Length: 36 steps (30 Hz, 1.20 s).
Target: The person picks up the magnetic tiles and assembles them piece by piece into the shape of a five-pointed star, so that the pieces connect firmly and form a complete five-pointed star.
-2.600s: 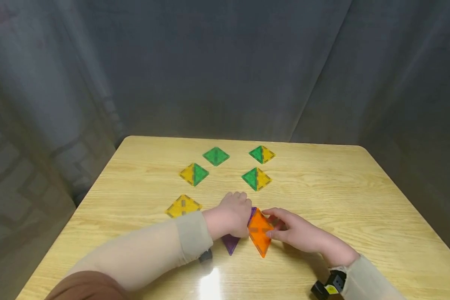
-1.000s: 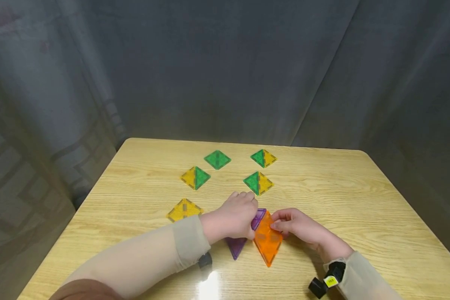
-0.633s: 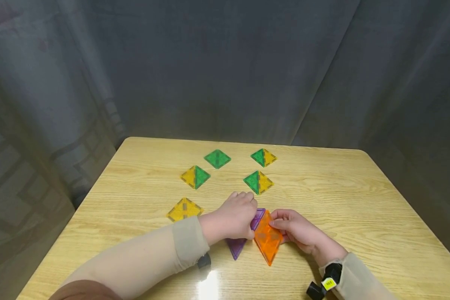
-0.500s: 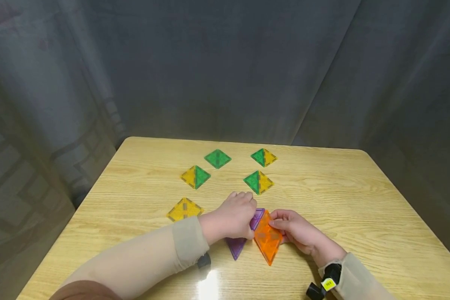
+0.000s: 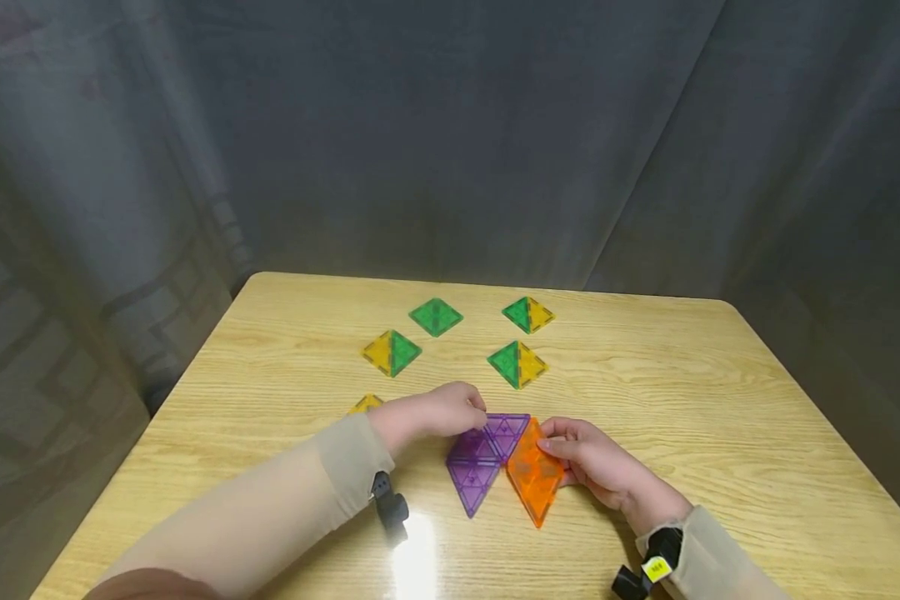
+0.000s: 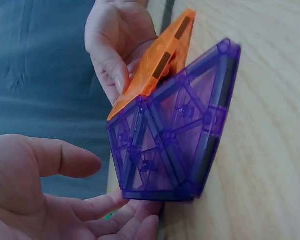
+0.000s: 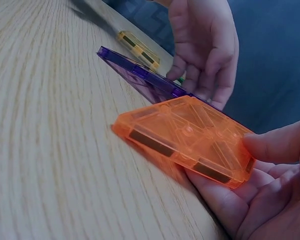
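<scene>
Left grip (image 5: 448,410), now spread wide, has uncovered purple tiles (image 5: 473,481); right grip (image 5: 594,460) still pinches orange diamond (image 5: 532,482)

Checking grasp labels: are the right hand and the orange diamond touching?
Touching. The right wrist view shows it: the right hand has its thumb on the upper face of the orange diamond, fingers beneath.

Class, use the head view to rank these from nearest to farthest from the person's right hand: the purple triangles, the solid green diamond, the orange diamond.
1. Orange diamond: pinched in the right hand.
2. Purple triangles: just left of the orange diamond.
3. Solid green diamond: toward the back of the table, left of the right hand.
</scene>
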### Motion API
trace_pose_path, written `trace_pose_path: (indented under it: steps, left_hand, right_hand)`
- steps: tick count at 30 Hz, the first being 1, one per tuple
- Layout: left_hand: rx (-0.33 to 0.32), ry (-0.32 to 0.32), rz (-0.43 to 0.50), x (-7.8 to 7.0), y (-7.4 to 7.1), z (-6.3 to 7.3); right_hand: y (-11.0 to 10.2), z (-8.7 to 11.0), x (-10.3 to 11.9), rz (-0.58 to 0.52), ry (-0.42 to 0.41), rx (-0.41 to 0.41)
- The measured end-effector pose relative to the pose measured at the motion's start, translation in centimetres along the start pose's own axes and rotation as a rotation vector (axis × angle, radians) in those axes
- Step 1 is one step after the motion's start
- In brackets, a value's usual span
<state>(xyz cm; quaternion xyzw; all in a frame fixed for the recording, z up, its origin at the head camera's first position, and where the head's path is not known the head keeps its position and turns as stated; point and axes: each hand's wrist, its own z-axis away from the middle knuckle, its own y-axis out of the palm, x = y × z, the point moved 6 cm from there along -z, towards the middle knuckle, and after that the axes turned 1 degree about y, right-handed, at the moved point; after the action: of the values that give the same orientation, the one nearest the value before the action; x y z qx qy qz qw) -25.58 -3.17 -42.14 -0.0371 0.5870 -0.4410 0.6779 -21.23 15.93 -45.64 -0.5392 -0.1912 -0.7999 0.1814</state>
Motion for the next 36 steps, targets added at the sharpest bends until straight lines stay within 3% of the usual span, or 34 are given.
trace_pose_path:
  steps: [6,12,16,23,27,36]
  left_hand:
    - [0.029,-0.075,0.226,0.9,-0.2,0.8]
    - [0.013,-0.151,0.341,1.8,-0.3,1.5]
    - [0.018,-0.175,0.366,2.4,-0.1,2.0]
    - [0.037,-0.131,0.341,2.8,-0.1,3.1]
    - [0.033,-0.093,0.41,2.6,0.0,3.7]
    - [-0.058,-0.039,0.577,3.4,0.6,4.3]
  right_hand:
    - [0.0,0.0,0.0,-0.017,0.001,-0.001]
    - [0.0,0.0,-0.1,-0.037,0.012,-0.027]
    - [0.0,0.0,-0.2,-0.052,0.013,-0.029]
    - [0.1,0.1,-0.2,-0.097,0.01,-0.012]
    - [0.3,0.2,-0.3,-0.135,-0.002,0.016]
    - [0.8,0.6,0.0,-0.202,-0.043,0.035]
